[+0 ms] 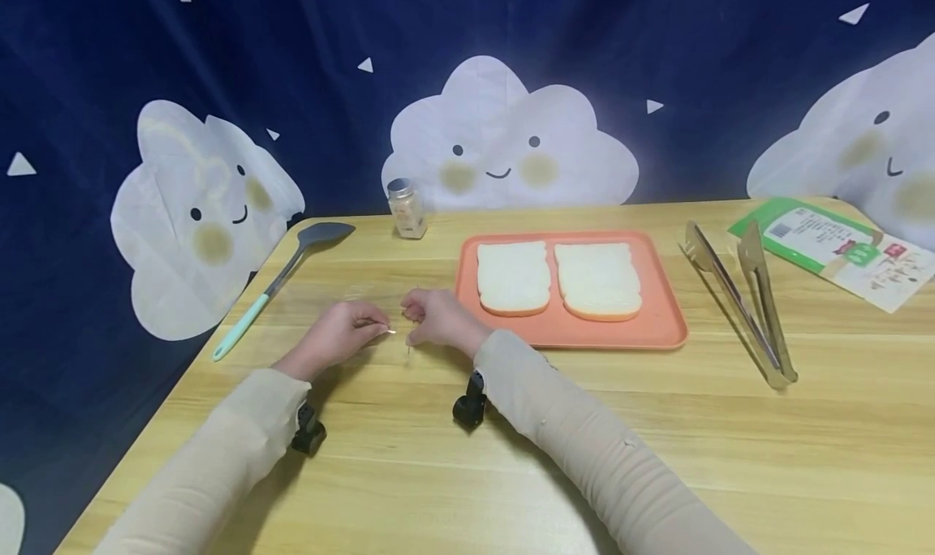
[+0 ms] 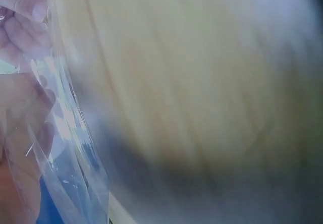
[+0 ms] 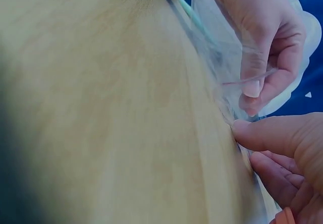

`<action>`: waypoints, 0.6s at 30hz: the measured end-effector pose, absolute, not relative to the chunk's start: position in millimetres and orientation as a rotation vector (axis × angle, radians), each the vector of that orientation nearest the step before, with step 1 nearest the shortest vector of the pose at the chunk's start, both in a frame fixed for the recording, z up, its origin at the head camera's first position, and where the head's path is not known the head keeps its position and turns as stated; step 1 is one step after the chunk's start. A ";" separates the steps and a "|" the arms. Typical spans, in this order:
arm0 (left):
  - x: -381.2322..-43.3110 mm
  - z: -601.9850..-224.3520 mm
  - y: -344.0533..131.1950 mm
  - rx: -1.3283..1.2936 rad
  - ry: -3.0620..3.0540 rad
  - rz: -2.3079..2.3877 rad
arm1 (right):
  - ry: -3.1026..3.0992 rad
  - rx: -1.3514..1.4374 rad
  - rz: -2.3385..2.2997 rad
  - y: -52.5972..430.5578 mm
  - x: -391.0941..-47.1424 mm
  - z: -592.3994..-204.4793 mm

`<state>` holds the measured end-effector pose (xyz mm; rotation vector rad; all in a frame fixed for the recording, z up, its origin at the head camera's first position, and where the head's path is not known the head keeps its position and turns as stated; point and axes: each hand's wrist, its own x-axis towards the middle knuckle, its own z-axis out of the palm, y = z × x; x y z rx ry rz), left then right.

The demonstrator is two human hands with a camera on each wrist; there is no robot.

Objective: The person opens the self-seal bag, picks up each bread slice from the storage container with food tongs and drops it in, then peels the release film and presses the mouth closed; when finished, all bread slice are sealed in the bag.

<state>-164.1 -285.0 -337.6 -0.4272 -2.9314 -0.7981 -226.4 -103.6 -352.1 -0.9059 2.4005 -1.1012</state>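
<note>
Left hand (image 1: pixel 338 336) pinches a clear, thin, glossy, creased plastic film (image 2: pixel 70 181) over the surface (image 1: pixel 424 490), left of the orange tray (image 1: pixel 661 324), while the right hand (image 1: pixel 444 320), thumb and fingers slightly parted, meets its edge, any grip unclear.

The left hand (image 1: pixel 338 333) pinches, thumb against curled fingers. Just beside it, the right hand (image 1: pixel 444 320) has bent fingers, thumb apart. Both forearms (image 1: pixel 599 458) angle inward.

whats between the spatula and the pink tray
The left hand and right hand, with clear plastic around them. The head view shows both hands there; the plastic shows better in the left wrist view.
</note>
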 end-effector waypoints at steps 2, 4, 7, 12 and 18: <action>-165.1 -338.6 -285.0 -0.439 -2.927 -0.797 | 2.399 -0.903 -1.108 -103.9 -226.6 -351.6; -165.1 -339.4 -286.0 -0.416 -2.918 -0.788 | 2.397 -0.903 -1.114 -104.0 -226.5 -351.2; -163.8 -339.2 -288.2 -0.341 -2.885 -0.778 | 2.398 -0.909 -1.112 -104.6 -226.1 -351.7; -160.7 -336.8 -290.7 -0.242 -2.801 -0.793 | 2.405 -0.911 -1.114 -105.1 -225.7 -352.7; -159.7 -333.8 -290.4 -0.212 -2.692 -0.817 | 2.407 -0.915 -1.115 -103.7 -225.0 -352.8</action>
